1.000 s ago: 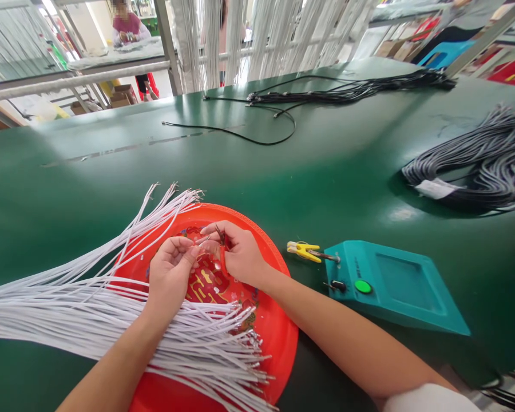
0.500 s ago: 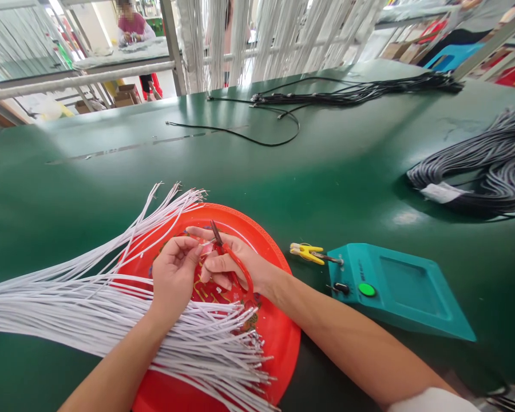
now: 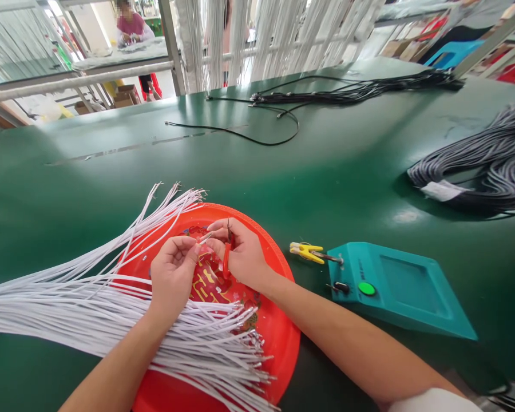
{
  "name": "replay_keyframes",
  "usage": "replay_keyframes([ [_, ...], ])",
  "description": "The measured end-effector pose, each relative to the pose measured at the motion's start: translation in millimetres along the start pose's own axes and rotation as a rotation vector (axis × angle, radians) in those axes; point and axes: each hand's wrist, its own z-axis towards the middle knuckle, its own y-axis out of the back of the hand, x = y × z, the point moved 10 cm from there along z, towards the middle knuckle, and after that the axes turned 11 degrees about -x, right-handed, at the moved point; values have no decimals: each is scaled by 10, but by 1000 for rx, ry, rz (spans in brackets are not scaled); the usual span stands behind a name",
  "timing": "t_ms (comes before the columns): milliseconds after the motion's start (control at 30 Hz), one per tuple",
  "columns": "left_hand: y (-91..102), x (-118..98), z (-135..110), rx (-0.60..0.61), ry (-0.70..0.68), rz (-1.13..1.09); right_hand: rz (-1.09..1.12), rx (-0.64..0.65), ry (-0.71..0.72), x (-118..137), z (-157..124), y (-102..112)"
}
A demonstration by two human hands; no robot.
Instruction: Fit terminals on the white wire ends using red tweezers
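Note:
Over a red tray [image 3: 285,343] with a printed floral pattern, my left hand [image 3: 174,272] pinches a white cable [image 3: 204,238] close to its end. My right hand [image 3: 245,257] is closed around red-handled scissors [image 3: 226,260], the dark blades pointing up. Its thumb and forefinger meet at the cable's tip. Below my left hand, a thick bundle of white cables [image 3: 111,303] lies across the tray, ends toward the right. A smaller bunch of white cables [image 3: 171,209] fans out over the tray's upper left rim.
Right of the tray sits a teal box [image 3: 395,286] with a green button and a yellow clip [image 3: 306,252]. Black cables [image 3: 360,91] lie at the back of the green table [image 3: 133,160]. A grey cable coil [image 3: 476,166] lies at the right. Beyond the table, a person works.
My right hand has turned, and the scissors' blades have swung away from the cable. Its thumb and forefinger have come to the cable's tip. My left hand has barely moved.

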Motion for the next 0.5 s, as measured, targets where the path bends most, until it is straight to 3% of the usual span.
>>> replay_keyframes([
  [133,10,-4,8,-8,-5,4,-61,2,12,-6,9,11],
  [267,28,-48,5,-13,-57,30,193,91,-311,-223,5,-77],
  [400,30,-93,-12,-9,-111,54,503,309,-686,-363,-174,-304],
  [500,14,-62,-10,7,-84,39,527,404,-761,-384,-244,-370],
])
